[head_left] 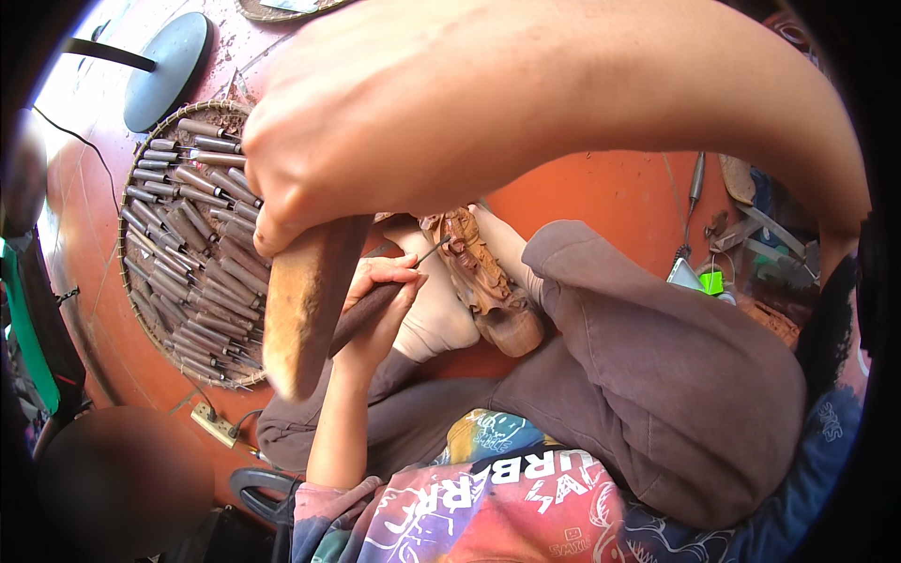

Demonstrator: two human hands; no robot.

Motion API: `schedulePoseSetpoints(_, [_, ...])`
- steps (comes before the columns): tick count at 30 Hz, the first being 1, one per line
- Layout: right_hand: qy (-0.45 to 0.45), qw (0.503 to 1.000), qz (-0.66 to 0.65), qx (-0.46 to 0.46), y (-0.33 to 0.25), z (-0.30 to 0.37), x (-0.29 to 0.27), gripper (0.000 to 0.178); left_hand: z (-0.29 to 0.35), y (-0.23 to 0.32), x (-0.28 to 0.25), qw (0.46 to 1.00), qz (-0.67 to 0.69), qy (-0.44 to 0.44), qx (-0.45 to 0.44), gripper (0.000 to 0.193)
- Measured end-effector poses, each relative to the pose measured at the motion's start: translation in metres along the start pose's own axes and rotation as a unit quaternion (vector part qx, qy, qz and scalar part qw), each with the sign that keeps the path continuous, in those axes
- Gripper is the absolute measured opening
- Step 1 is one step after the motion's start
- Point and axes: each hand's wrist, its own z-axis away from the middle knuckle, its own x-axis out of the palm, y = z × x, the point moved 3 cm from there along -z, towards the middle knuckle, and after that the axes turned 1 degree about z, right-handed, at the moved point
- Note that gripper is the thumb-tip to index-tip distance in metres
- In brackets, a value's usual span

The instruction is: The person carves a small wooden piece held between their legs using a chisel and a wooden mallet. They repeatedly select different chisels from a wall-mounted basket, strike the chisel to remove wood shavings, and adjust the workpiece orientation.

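My right arm reaches across the top of the view, and my right hand (305,150) is closed around a wooden mallet (298,319). The mallet's worn, pale end hangs close to the camera, near the butt of a carving chisel. My left hand (380,305) grips that wood-handled chisel (368,314). Its thin metal shaft points up and right, with the tip at a reddish-brown carved wooden figure (469,258). The figure lies between my bare feet (439,327), its uncarved block end toward me. My right hand and forearm hide part of the space beyond it.
At the left, a round woven tray (122,239) holds many wood-handled chisels. A dark round stand base (169,75) is beyond it. A power strip (214,424) lies nearer me. A bright green block (711,282) and a slim tool (696,178) are on the right.
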Motion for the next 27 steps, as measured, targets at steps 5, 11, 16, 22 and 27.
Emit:
schedulePoseSetpoints(5, [-0.005, 1.000, 0.013, 0.011, 0.013, -0.015, 0.011, 0.047, -0.010, -0.008, -0.002, 0.999, -0.007, -0.038, -0.001, 0.013])
schedulePoseSetpoints(11, [0.000, 0.999, 0.016, 0.041, 0.011, -0.011, 0.015, 0.047, -0.036, -0.009, -0.005, 0.991, 0.042, -0.126, 0.008, 0.010])
schedulePoseSetpoints(16, [0.068, 0.995, 0.004, 0.076, -0.004, 0.008, 0.039, 0.047, -0.058, -0.005, -0.020, 0.982, -0.002, -0.187, 0.004, 0.011])
schedulePoseSetpoints(22, [0.142, 0.978, -0.024, 0.152, -0.010, 0.049, 0.061, 0.047, -0.073, 0.006, -0.013, 0.968, -0.018, -0.245, 0.051, 0.012])
schedulePoseSetpoints(27, [0.186, 0.963, -0.045, 0.191, -0.004, 0.106, 0.035, 0.047, -0.061, 0.012, -0.064, 0.993, -0.015, -0.005, 0.121, 0.017])
